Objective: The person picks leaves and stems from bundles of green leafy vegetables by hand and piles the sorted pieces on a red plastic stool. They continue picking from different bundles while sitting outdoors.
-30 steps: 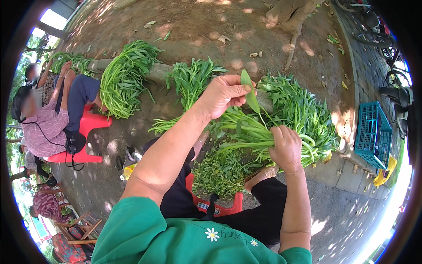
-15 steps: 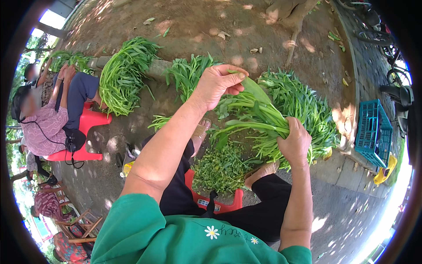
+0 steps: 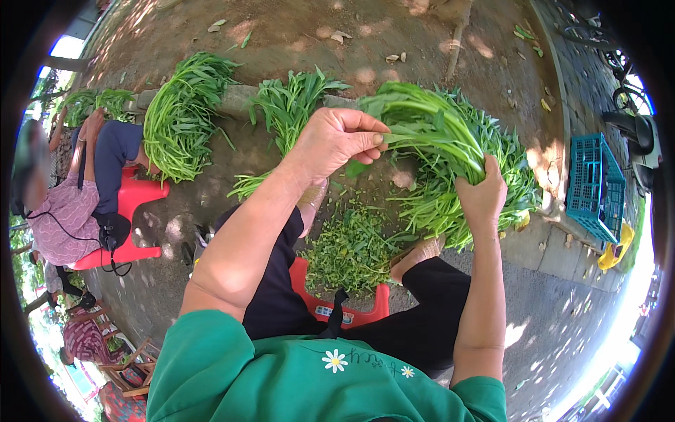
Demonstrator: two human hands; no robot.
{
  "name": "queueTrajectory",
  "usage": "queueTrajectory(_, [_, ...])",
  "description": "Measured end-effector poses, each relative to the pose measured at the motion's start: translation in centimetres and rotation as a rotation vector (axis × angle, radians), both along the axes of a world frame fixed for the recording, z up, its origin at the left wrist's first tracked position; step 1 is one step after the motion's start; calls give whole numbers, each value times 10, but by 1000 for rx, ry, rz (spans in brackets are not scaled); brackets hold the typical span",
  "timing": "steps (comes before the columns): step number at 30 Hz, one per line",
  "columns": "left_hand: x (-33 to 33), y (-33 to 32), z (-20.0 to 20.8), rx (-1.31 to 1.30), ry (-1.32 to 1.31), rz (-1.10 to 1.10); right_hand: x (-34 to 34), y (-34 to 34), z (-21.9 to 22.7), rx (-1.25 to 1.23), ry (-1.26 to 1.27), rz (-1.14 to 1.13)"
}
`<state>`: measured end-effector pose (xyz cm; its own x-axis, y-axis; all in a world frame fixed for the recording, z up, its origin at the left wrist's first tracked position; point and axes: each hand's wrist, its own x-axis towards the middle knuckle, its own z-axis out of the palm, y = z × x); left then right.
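My right hand [image 3: 484, 197] is closed around the stems of a bunch of water spinach [image 3: 450, 133], long green stalks with narrow leaves. The bunch arches to the left and its leafy end hangs in the air. My left hand [image 3: 344, 144] pinches a thin stalk at the left side of this bunch between thumb and forefinger. Below and behind it, a larger heap of the same greens [image 3: 506, 162] lies on the ground. Picked leaves and bits [image 3: 351, 250] are spread between my feet, in front of the red stool [image 3: 365, 316] under me.
Smaller greens [image 3: 292, 105] lie ahead, with a big pile [image 3: 184, 116] further left. Another person [image 3: 70, 214] sits at left on a red stool [image 3: 133, 211]. A blue-green crate [image 3: 594, 186] and a yellow bag [image 3: 617, 247] stand at right, near parked bikes [image 3: 626, 98].
My left hand has come down a little and now pinches a stalk where it pinched a leafy piece before. The bunch in my right hand has swung upward. The whole view has shifted slightly.
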<state>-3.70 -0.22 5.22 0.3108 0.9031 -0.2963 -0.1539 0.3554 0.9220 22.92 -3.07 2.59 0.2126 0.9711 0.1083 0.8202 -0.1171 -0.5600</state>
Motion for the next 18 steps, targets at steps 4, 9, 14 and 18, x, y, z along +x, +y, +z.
queueTrajectory(4, [15, -7, -11, -144, 29, 5, 1, 4, -7, 57, 44, -27])
queueTrajectory(9, [33, -12, -22, -212, -18, -24, -2, 3, -1, 89, 178, -66])
queueTrajectory(14, [49, -20, -31, -192, -133, -89, -5, 1, 10, 89, 356, -117])
queueTrajectory(18, [62, -23, -29, -253, -180, -55, -5, -1, 14, 113, 435, -176])
